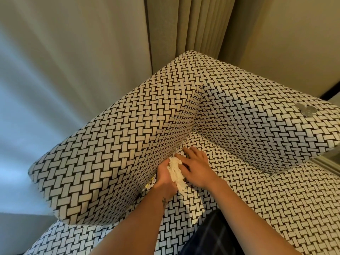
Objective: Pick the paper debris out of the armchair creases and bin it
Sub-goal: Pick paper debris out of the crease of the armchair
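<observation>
**Armchair crease, viewed from above.** At the left of the frame, the basket-weave armchair [114, 148] is presenting one upholstered side panel. The panel's inner face is meeting the seat cushion [239, 190] in a deep crease running through the frame's centre. Low on that crease, just left of the hands, a small yellow scrap [147, 185] is showing at the seam. At lower centre, the left hand [165, 176] is curling its fingers round a wad of white paper debris [175, 170], which is lying against the crease between the two hands. The wad is looking crumpled, soft and very light, and a hard pull is likely tearing it rather than making it slip. A gathering hold round its bulk, with the loose tails tucked in, is therefore suiting it better than a pinch at one edge. Just right of it, the right hand [197, 167] is lying palm down on the cushion. Its fingers are fairly straight and spread, the tips reaching to the crease and holding nothing visible. At the far right, two silvery discs [305, 109] are resting on top of the other panel. No bin is appearing in the frame.
</observation>
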`<state>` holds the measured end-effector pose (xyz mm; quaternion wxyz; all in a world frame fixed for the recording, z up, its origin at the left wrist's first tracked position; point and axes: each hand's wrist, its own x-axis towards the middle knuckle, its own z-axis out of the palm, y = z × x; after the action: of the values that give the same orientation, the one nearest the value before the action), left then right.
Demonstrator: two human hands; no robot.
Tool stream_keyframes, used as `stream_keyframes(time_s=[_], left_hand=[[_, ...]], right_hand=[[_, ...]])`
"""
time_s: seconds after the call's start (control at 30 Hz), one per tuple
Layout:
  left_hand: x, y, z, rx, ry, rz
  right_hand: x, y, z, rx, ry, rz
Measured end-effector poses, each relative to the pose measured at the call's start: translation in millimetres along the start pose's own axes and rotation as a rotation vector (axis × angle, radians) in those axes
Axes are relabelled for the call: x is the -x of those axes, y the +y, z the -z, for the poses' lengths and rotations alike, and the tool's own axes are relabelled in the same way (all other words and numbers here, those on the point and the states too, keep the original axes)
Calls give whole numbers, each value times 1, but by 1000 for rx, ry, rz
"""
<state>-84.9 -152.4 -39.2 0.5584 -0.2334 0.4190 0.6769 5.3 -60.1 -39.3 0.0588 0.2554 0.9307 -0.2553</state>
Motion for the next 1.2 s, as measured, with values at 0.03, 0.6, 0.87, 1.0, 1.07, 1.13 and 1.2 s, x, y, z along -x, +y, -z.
stream_keyframes(time_s=[0.03, 0.6, 0.87, 1.0, 1.07, 1.13, 1.2], left_hand=[[2, 1, 0, -15, -20, 12], [-9, -24, -1, 12, 340, -248], [-20, -22, 9, -37, 178, -238], [-17, -22, 10, -24, 182, -195], [-18, -22, 10, -31, 182, -173], [-18, -22, 8, -25, 173, -178], [-17, -22, 6, -15, 176, -193]], right_hand=[[4, -3, -1, 75, -16, 3], [-60, -2, -1, 265, 96, -134], [-90, 11, 9, 237, -64, -190], [-92, 13, 8, 132, -22, -237], [-90, 13, 4, 108, 75, -237], [-89, 13, 1, 102, 128, -228], [-88, 13, -1, 93, 148, -218]])
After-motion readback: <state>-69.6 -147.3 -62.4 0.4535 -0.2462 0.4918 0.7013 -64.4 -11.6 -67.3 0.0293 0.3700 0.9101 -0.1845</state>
